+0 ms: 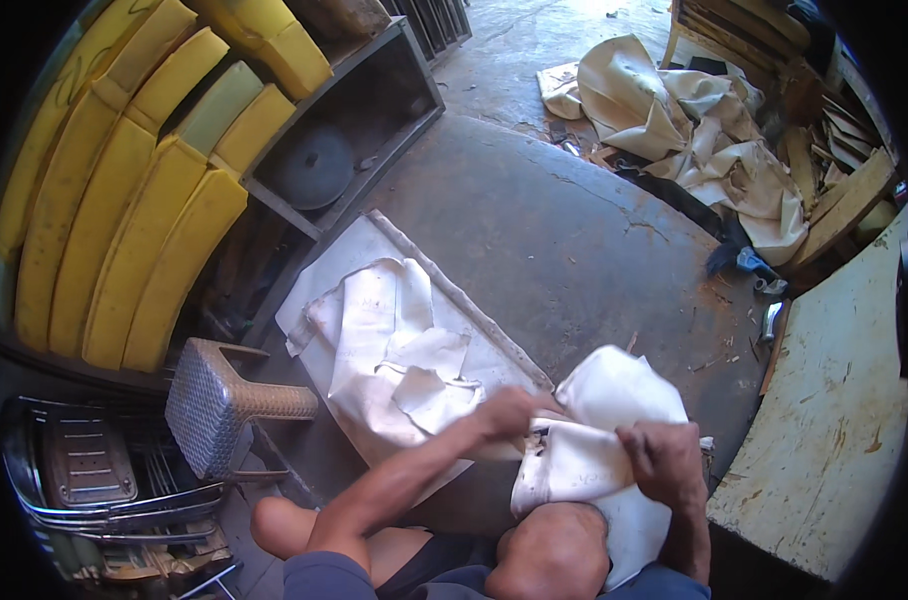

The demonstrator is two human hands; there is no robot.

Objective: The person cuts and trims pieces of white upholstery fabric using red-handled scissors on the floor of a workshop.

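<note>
My left hand [514, 412] is closed on the edge of a piece of white upholstery-like sheet [584, 462], slightly blurred. On the right edge of the same piece, my right hand [664, 455] is a fist with the fingers wrapped around. Between the hands the sheet lies folded over my bent knee, its left edge ragged with a dark spot. One part bulges up beyond my hands, another hangs down beside my knee. Left of it, a crumpled heap of similar white sheet [374, 350] rests on a flat white sheet [439, 290] on the floor.
Yellow foam cushions [124, 220] stand stacked at the left, beside a metal shelf [414, 70]. Below them are a woven-pattern plastic stool [204, 410] and metal chair frames [89, 460]. More crumpled sheet [674, 130] and wood scraps lie far right; a pale worn board [824, 430] lies nearer.
</note>
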